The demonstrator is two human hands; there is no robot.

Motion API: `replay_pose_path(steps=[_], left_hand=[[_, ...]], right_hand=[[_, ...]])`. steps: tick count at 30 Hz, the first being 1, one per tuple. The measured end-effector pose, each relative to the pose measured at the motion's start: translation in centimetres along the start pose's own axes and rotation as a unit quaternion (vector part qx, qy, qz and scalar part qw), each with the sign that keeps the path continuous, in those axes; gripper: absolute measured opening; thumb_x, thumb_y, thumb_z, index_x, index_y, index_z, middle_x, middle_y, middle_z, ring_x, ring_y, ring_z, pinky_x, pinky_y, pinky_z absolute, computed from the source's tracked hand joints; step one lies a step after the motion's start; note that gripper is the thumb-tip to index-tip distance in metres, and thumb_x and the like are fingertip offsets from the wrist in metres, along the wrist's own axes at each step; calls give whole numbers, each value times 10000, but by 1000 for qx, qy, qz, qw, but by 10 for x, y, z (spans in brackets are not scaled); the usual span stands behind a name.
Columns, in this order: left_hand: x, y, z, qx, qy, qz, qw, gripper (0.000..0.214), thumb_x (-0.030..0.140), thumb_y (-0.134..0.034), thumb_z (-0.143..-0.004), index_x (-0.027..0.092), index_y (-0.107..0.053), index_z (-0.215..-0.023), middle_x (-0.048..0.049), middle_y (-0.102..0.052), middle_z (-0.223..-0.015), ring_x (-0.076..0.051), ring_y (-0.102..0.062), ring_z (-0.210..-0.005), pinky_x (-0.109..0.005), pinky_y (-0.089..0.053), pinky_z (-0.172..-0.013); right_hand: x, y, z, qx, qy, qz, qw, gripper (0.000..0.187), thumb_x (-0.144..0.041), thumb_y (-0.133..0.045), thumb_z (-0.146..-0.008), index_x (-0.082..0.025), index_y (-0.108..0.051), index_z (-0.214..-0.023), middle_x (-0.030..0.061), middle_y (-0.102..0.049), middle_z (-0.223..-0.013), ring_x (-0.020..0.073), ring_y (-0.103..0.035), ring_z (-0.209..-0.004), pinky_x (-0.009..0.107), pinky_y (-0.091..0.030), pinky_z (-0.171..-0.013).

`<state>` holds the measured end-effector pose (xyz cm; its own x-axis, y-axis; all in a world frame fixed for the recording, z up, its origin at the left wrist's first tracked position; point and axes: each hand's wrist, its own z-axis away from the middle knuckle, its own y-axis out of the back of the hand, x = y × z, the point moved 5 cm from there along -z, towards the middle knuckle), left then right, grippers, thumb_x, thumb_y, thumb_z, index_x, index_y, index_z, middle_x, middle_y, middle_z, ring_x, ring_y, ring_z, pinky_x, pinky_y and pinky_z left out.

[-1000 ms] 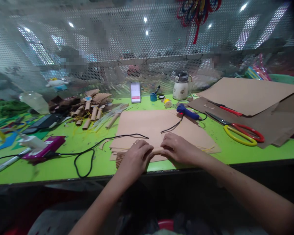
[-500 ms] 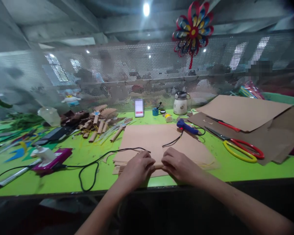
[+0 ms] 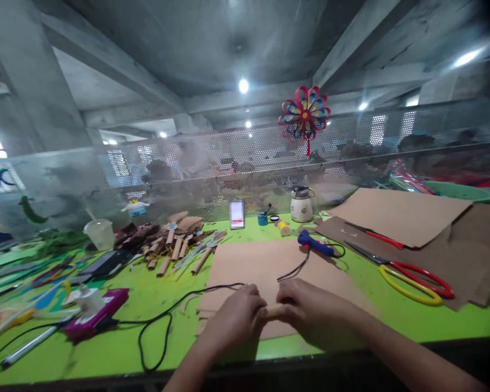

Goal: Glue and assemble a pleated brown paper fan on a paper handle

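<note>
Between my hands is a thin roll of brown kraft paper (image 3: 274, 312), held level near the table's front edge. My left hand (image 3: 240, 314) has its fingers curled round the roll's left end. Round the right end, the fingers of my right hand (image 3: 310, 307) are closed in the same way. Under and beyond them lies a stack of brown paper sheets (image 3: 253, 261). A blue glue gun (image 3: 315, 244) with a lit red spot rests on the stack's far right part. Its black cord (image 3: 188, 298) passes behind my hands.
Large scissors (image 3: 412, 280) and a red-handled pair (image 3: 375, 235) lie right, by brown sheets (image 3: 412, 215). Paper tubes (image 3: 175, 249) are heaped left, near a magenta power strip (image 3: 98, 316). A phone (image 3: 237, 214), yellow spool (image 3: 283, 228) and jug (image 3: 302, 206) stand behind.
The camera view has tilted up, so the table and hands sit lower in the picture. Both hands keep hold of the paper roll, and more of it shows between them.
</note>
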<state>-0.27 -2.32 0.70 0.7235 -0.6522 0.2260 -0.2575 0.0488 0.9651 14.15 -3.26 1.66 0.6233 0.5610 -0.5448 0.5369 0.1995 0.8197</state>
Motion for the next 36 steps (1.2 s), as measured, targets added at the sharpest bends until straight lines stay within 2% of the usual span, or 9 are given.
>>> replay_pose_path(steps=[2, 4, 6, 11, 16, 18, 23, 29, 36], left_hand=[[1, 0, -1, 1, 2, -8, 1000, 258, 312, -461, -899, 201, -667, -791, -51, -599, -830, -178, -555, -768, -267, -381, -638], [2, -2, -1, 17, 8, -11, 1000, 184, 315, -508, -874, 207, -650, -921, -54, -630, -888, -195, -570, -810, -281, -394, -661], [3, -7, -2, 38, 13, -22, 999, 190, 304, -526, -865, 201, -618, -996, -58, -646, -903, -211, -576, -832, -301, -402, -678], [5, -25, -3, 60, -2, -111, 992, 195, 291, -511, -879, 181, -615, -756, -81, -624, -825, -228, -555, -791, -345, -406, -681], [2, -26, -7, 50, -18, -120, 991, 208, 318, -519, -882, 193, -641, -768, -78, -614, -798, -237, -537, -813, -360, -397, -703], [2, -20, -8, 43, -11, -102, 994, 228, 328, -510, -887, 195, -648, -762, -78, -613, -813, -235, -531, -820, -359, -388, -711], [1, -7, -7, 17, 14, -12, 1000, 282, 387, -493, -887, 195, -638, -739, -65, -597, -836, -212, -532, -817, -304, -369, -648], [-4, -4, -12, 8, 34, 8, 999, 326, 414, -475, -883, 198, -655, -717, -46, -591, -778, -192, -534, -760, -289, -332, -604], [0, -2, -16, 26, 37, -36, 998, 372, 476, -455, -882, 207, -669, -739, -42, -616, -727, -197, -525, -716, -307, -323, -608]], right_hand=[[1, 1, -1, -10, -18, -14, 1000, 353, -412, -535, -876, -124, -669, -723, 23, -610, -711, 127, -491, -630, 228, -323, -549], [2, 3, -2, -11, -32, -20, 999, 330, -410, -550, -859, -123, -672, -751, 22, -618, -726, 124, -486, -622, 224, -312, -534], [2, 3, -1, -11, -44, -26, 999, 307, -397, -561, -846, -122, -669, -764, 23, -624, -736, 122, -484, -620, 221, -305, -527], [0, 5, 1, -8, -93, -40, 995, 208, -330, -600, -807, -134, -647, -758, 17, -630, -723, 125, -498, -612, 224, -288, -507], [4, 7, 2, -1, -128, -31, 991, 193, -337, -617, -794, -150, -633, -750, 13, -622, -709, 139, -516, -630, 230, -299, -506], [8, 7, 2, 10, -117, -23, 993, 193, -341, -611, -804, -155, -622, -755, 21, -619, -743, 148, -525, -660, 234, -325, -526], [13, 3, 3, 35, -36, -12, 999, 117, -271, -574, -852, -168, -612, -808, 51, -592, -881, 173, -532, -801, 261, -407, -658], [3, -1, 0, 22, 60, 44, 997, 193, -233, -516, -902, -161, -613, -751, 72, -575, -846, 192, -508, -857, 281, -416, -709], [6, 0, -2, -1, 56, 19, 998, 297, -294, -463, -942, -155, -662, -771, 69, -583, -796, 180, -521, -822, 272, -410, -709]])
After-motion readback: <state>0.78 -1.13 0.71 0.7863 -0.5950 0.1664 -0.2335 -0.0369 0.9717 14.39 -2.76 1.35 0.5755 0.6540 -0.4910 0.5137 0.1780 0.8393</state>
